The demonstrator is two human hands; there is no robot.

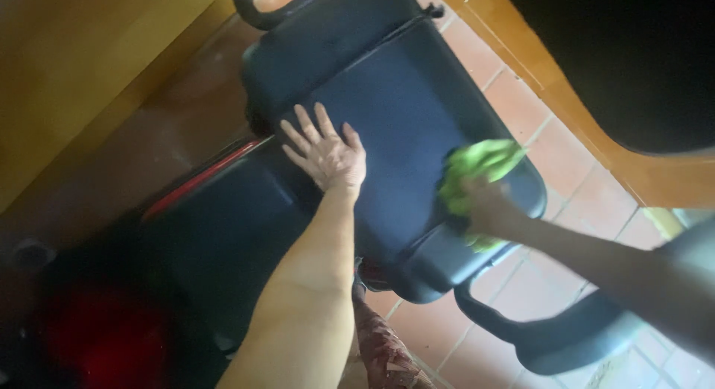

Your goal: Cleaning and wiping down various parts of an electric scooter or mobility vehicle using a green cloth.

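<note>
Head view: my left hand [328,156] lies flat with fingers spread on the dark blue seat pad [402,128], steadying it near its left edge, while my right hand [488,206] is bunched around a green cloth [480,165] pressed to the pad's right edge, above the terracotta tile floor [566,158]. The frame is blurred, so I cannot tell exactly how tightly the cloth is gripped. If I push hard so close to the rim, the cloth could skid off the pad, or the seat might shift under my bracing palm.
</note>
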